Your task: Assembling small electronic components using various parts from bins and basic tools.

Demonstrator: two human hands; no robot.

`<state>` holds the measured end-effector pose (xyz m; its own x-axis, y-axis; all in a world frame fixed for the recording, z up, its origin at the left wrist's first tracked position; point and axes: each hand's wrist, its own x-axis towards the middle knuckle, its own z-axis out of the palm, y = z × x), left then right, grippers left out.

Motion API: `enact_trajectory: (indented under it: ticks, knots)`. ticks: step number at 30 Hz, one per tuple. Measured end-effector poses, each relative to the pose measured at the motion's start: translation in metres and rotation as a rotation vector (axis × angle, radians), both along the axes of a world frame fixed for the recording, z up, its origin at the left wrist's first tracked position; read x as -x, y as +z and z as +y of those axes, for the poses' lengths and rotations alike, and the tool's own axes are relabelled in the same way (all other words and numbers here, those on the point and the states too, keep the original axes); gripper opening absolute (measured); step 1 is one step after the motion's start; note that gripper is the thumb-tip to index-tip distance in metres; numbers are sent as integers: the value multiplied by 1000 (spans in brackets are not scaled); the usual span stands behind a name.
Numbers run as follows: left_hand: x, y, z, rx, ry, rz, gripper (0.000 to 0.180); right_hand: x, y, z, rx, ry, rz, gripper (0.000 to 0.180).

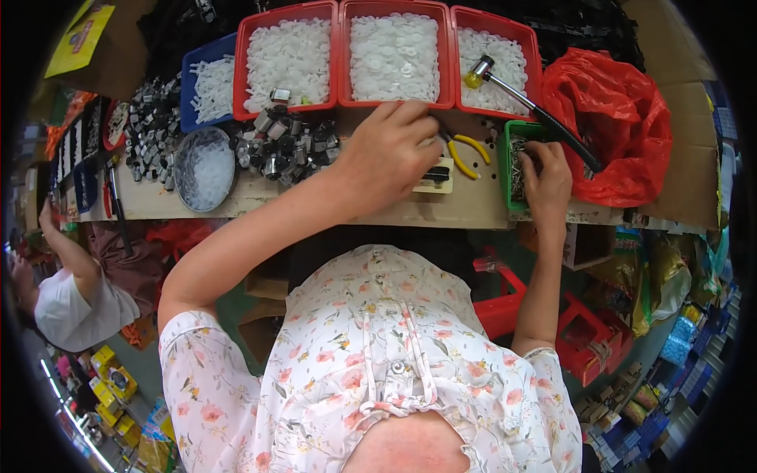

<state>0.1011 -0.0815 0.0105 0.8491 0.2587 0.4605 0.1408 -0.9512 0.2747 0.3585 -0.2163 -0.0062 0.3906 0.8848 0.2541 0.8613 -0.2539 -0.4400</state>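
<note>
At the cardboard-topped bench, here's the left hand half-curled above a pale block bearing a small black part, its fingertips bunched so tightly that I can't tell whether anything's pinched between them! Over to the right hand, thumb and fingers bent and slightly parted in the green tray of small metal pieces, any grip there hidden from us. Between the hands lie yellow-handled pliers, while red trays of white plastic pieces line the back!
</note>
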Motion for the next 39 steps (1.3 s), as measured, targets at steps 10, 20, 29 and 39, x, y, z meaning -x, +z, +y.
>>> enact_trajectory:
  ticks: [10, 20, 29, 39]
  knots:
    - [-122, -27, 60, -103, 128, 90, 12, -1, -11, 7, -20, -2, 23, 11]
    - [-129, -38, 65, -85, 118, 83, 4, -5, -15, 5, -55, -82, 98, 12]
    - [-103, -8, 55, 290, 140, -76, 14, 15, 10, 3, -284, -53, 404, 6]
    - [-39, -1, -1, 1492, 208, -474, 13, 82, 31, 35, -436, 166, 263, 12]
